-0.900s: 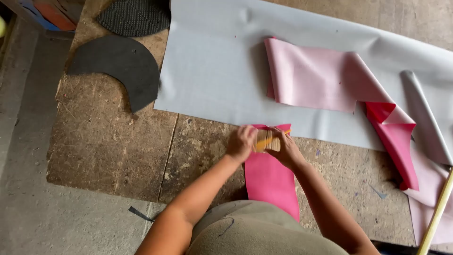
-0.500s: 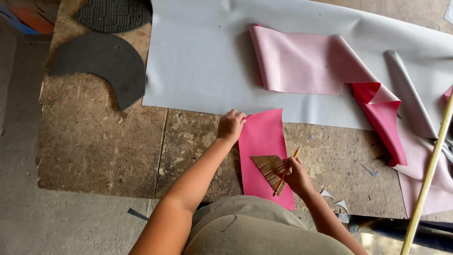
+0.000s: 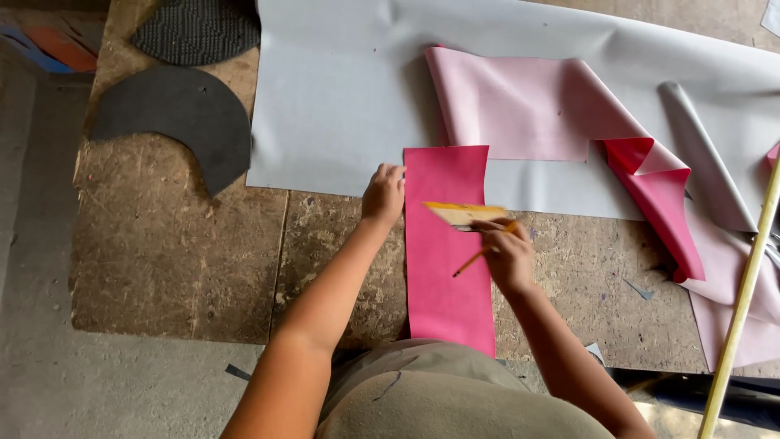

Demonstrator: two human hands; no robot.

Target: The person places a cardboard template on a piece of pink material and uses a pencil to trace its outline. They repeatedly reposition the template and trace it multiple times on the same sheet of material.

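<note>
Near: a bright pink strip point(image 3: 448, 260) is laid lengthwise on the worn workboard point(image 3: 179, 268) | right hand point(image 3: 505, 256) is closed around a pencil point(image 3: 479, 254) and a tan wooden template point(image 3: 465, 214) over the strip | left hand point(image 3: 383, 193) is pressed flat, fingers extended, on the strip's left edge | far: grey sheet point(image 3: 341, 106), pale pink folded material point(image 3: 520, 106), black curved pieces point(image 3: 175, 114) at far left.

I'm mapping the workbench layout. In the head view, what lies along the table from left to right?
Dark curved piece → left hand → bright pink strip → right hand with pencil → folded pale pink sheet → yellow stick.
</note>
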